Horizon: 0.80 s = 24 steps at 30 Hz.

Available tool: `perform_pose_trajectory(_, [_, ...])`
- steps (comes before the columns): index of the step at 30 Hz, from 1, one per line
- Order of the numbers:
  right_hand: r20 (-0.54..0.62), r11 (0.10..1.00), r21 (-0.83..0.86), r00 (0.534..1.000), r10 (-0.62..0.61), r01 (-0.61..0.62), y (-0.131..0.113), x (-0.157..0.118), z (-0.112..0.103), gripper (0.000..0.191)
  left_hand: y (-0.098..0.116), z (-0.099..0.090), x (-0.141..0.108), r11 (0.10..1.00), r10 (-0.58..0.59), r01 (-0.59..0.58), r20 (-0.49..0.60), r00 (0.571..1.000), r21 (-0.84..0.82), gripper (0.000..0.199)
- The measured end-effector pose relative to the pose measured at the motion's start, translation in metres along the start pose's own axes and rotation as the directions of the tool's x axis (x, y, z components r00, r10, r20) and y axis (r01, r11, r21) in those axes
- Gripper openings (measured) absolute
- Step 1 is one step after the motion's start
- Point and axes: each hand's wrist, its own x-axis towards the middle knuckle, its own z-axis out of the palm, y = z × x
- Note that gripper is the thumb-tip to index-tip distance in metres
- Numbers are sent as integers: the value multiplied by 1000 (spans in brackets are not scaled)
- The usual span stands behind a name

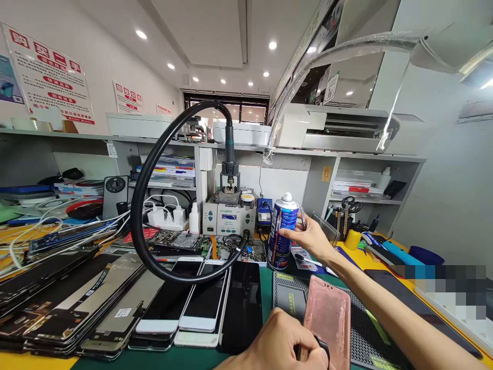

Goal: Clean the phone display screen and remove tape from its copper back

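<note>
**Curled left hand (283, 336) at the pink phone shell (331, 313), right hand (314, 237) at the spray can (286, 213)**

From the head view, the left fingers were bent inward over the shell's lower left edge, near a dark curved item; I could not tell whether they gripped either. Thumb and fingers of the right hand were parted, the thumb over the can's side and a thin dark piece at the fingertips; whether they held the can was unclear.

The pink shell lay on a dark perforated pad (362, 339), toward the near side of the bench. It was flat and rounded at the corners, with a mottled, scuffed face and small holes along its far edge. The can stood upright beyond it, blue with a white cap.

Left of the pad were white-edged phones (196, 324) and stacked screen parts (77, 308). A thick black hose (140, 205) looped over the phones and ran up to a tool stand on the grey soldering station (229, 218). Scissors (351, 204) stood on the right, and the right forearm crossed above the pad.

The shell's near end was cut off by the picture's lower edge, its lower left side covered by the left hand. A pixelated patch masked the lower right.
</note>
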Motion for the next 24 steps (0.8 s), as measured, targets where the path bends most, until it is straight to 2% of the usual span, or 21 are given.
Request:
perform_pose_trajectory(6, [-54,1000,-2,998,-21,21,13,3,4,28,-3,4,1,997,-59,59,4,998,40,29])
perform_pose_trajectory(13, [-217,988,-142,976,31,-63,16,0,8,26,-4,6,1,995,-94,94,-10,996,29,39])
perform_pose_trajectory(20, [-297,979,-186,954,29,-88,19,-1,17,27,7,11,1,996,-92,93,-63,994,5,36])
perform_pose_trajectory(24, [-307,987,-147,951,22,-70,16,-7,13,28,13,14,-5,995,-96,97,-92,991,7,40])
